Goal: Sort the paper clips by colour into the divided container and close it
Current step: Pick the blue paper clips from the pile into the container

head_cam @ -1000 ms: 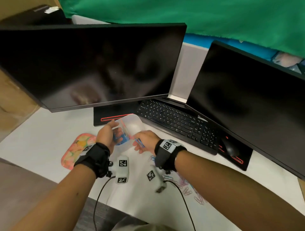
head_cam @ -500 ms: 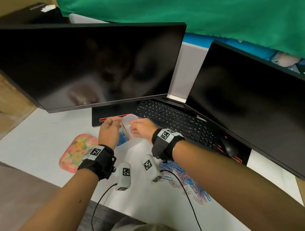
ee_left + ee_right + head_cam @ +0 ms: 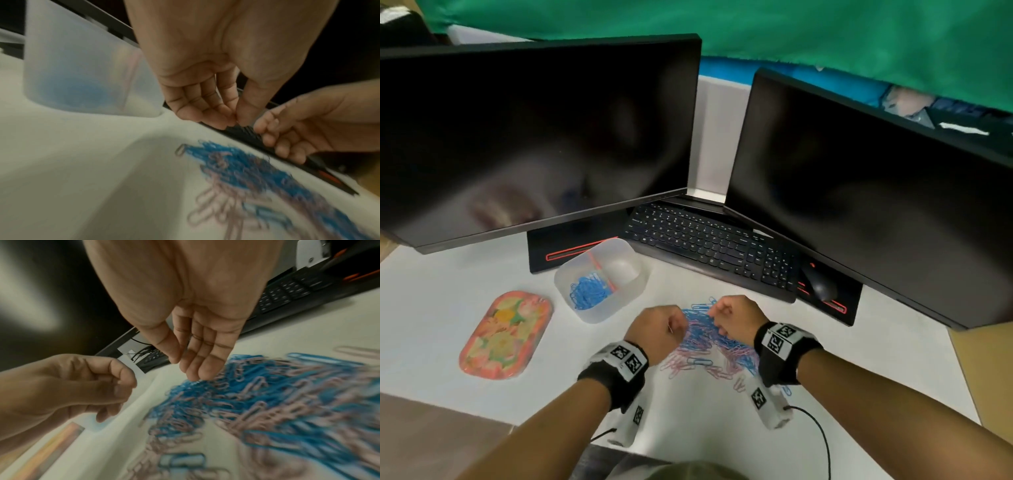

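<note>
A: Setting. A white counter (image 3: pixel 441 308) carries two dark monitors (image 3: pixel 534 137), a black keyboard (image 3: pixel 709 243) and a mouse (image 3: pixel 820 286); green cloth (image 3: pixel 791 31) hangs behind.

B: And the task's things?

A: A translucent divided container (image 3: pixel 602 310) stands open on the counter, in front of the left monitor. Its left compartment holds blue paper clips (image 3: pixel 587 291); nothing is visible in the right one. A thin pink divider (image 3: pixel 602 272) separates them. The flower-patterned lid (image 3: pixel 505 334) lies flat to the container's left, apart from it.

B: The unsorted clips?

A: A mixed heap of blue and pink paper clips (image 3: pixel 709 346) is spread on the counter near the front edge, right of the container.

B: The hands?

A: Both hover over the heap. The left hand (image 3: pixel 659 330), at the heap's left edge, has its fingers (image 3: pixel 207 112) curled, thumb tip meeting the fingertips; whether a clip is pinched cannot be told. The right hand (image 3: pixel 736 318) has loosely bent fingers (image 3: pixel 202 368) reaching down to the blue clips at the heap's far edge, holding nothing visible; contact is blurred.
</note>
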